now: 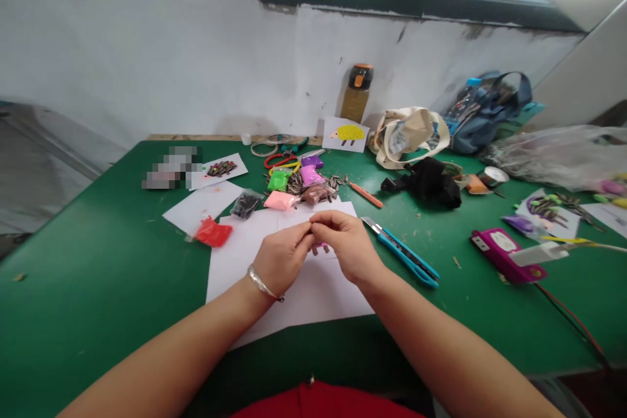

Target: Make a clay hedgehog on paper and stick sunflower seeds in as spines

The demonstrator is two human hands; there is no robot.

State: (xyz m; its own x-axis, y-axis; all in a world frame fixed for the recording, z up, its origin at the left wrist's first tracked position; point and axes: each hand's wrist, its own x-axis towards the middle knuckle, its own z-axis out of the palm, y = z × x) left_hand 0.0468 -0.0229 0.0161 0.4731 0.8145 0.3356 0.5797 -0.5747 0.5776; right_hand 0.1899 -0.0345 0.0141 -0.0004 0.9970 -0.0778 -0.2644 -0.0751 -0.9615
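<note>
My left hand [283, 256], with a silver bracelet on its wrist, and my right hand [347, 243] meet over a white sheet of paper [298, 297] on the green table [98, 287]. Both hands are closed in a pinch on a small pink lump [321, 246] that shows just under the fingertips. Small bags of coloured clay lie just beyond the hands: a red bag [213, 232], a pink bag [281, 200], a green bag [279, 180], a purple bag [311, 174] and a black bag [245, 204]. A pile of sunflower seeds [313, 188] lies among them.
A blue utility knife [401, 252] lies right of my hands, an orange one [365, 194] behind it. Farther right are a magenta device [507, 253] with cables, a black cloth [431, 181], bags and plastic. A bottle [356, 93] and a yellow hedgehog picture [345, 134] stand by the wall.
</note>
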